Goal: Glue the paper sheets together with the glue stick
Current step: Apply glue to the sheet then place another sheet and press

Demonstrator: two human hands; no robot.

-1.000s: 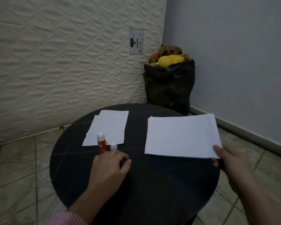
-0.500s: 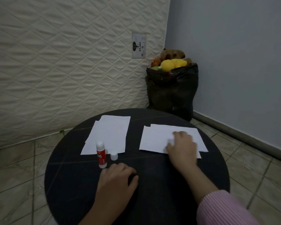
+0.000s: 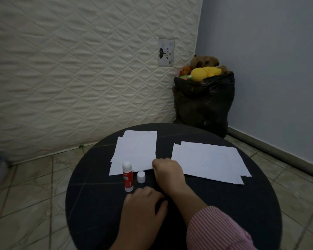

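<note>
Two piles of white paper lie on the round black table (image 3: 224,213): the left sheets (image 3: 135,152) and the wider right sheets (image 3: 208,161). A red-and-white glue stick (image 3: 127,176) stands upright at the left pile's near edge, its small white cap (image 3: 141,177) beside it. My right hand (image 3: 167,171) reaches across, fingers curled down on the near right corner of the left sheets; the fingertips are hidden. My left hand (image 3: 143,207) rests on the table just in front of the glue stick, loosely curled and holding nothing.
A quilted mattress (image 3: 79,78) leans against the wall behind the table. A black bag (image 3: 204,103) stuffed with plush toys stands in the corner beyond the far edge. Tiled floor surrounds the table.
My right hand laid the sheets down on the right side, pressed them, then moved left to the corner of the left sheets. My left hand stayed put near the glue stick.
</note>
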